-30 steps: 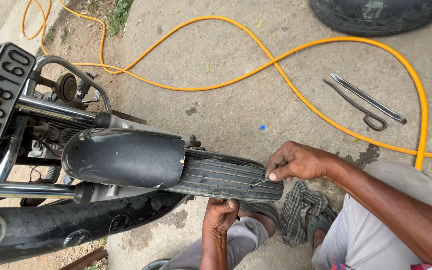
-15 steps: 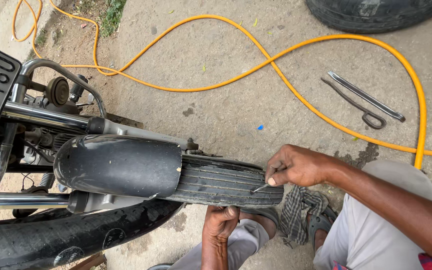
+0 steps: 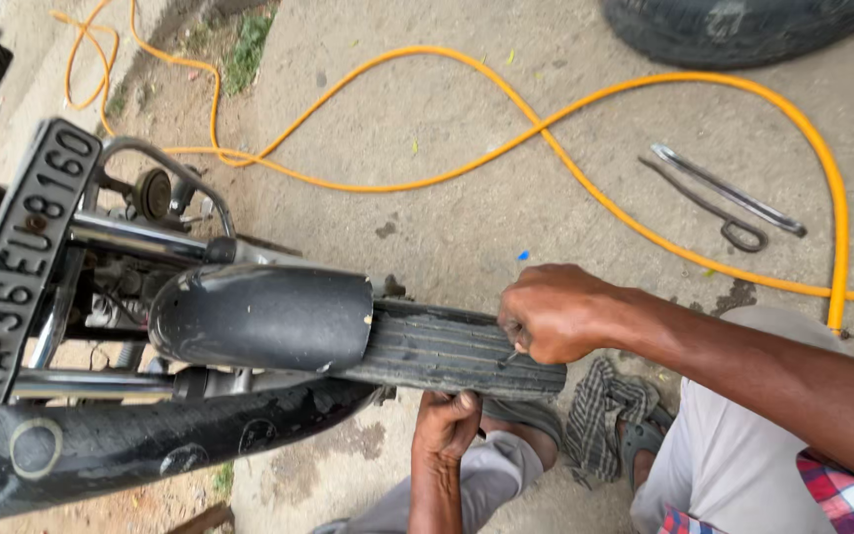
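Observation:
A motorcycle's ribbed black tyre (image 3: pixel 437 351) sticks out from under a black mudguard (image 3: pixel 259 316). My right hand (image 3: pixel 555 311) is closed in a fist at the tyre's near end and grips a small thin metal tool (image 3: pixel 512 356), whose tip touches the tread. My left hand (image 3: pixel 447 425) reaches up from below and grips the tyre's underside. A black inner tube (image 3: pixel 150 445) with round patches lies below the mudguard.
An orange hose (image 3: pixel 585 188) loops across the concrete floor. Two metal tyre levers (image 3: pixel 724 198) lie at the right. Another tyre (image 3: pixel 733 25) lies at the top right. The motorcycle's number plate (image 3: pixel 22 247) and frame fill the left. A checked cloth (image 3: pixel 605 405) lies by my foot.
My right hand has closed tighter around the small tool and pressed it down against the tread. My left hand stays under the tyre. The view has shifted slightly.

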